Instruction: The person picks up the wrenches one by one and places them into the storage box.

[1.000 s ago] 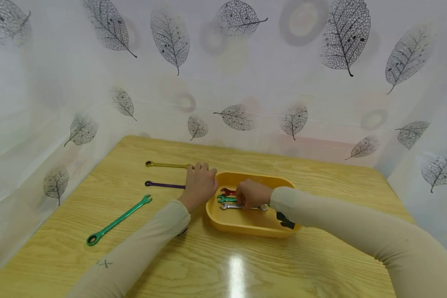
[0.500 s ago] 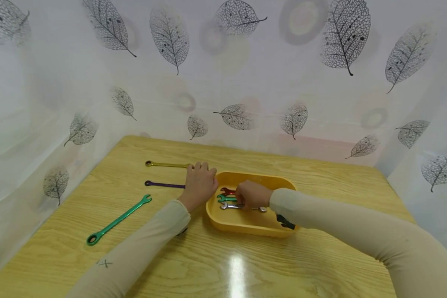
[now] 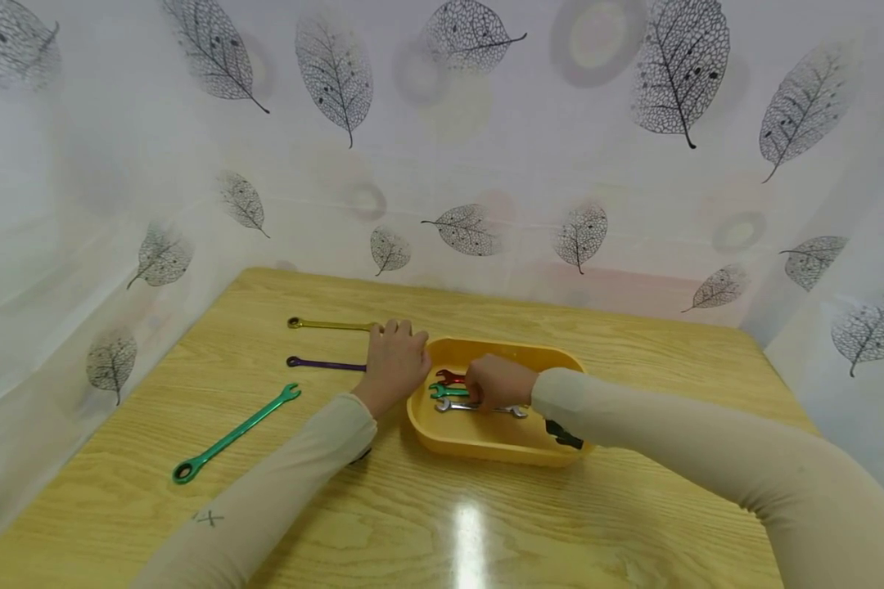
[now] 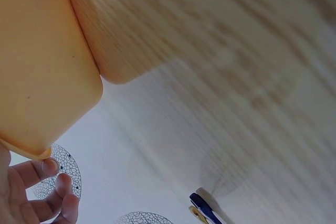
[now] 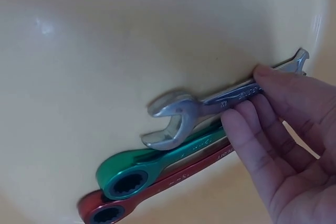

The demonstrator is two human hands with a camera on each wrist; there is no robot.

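Observation:
My left hand [image 3: 394, 364] grips the left end of a yellow plastic tray [image 3: 501, 455]; in the left wrist view its fingers [image 4: 35, 171] curl at the tray's rim. Inside the tray, my right hand [image 3: 502, 382] pinches a silver double open-end wrench [image 5: 191, 113] between thumb and fingers, around mid-shaft. Right beside it on the tray floor lie a green ratcheting combination wrench [image 5: 123, 167] and a red one [image 5: 184, 173], side by side. From the head view the right hand covers most of both.
Left of the tray, a larger green combination wrench [image 3: 239, 432] lies slanted on the wooden table [image 3: 354, 532]. Behind it are a purple wrench [image 3: 327, 365] and a yellow wrench [image 3: 333, 326], their right ends hidden by the left hand. A leaf-print curtain [image 3: 302, 196] surrounds the table.

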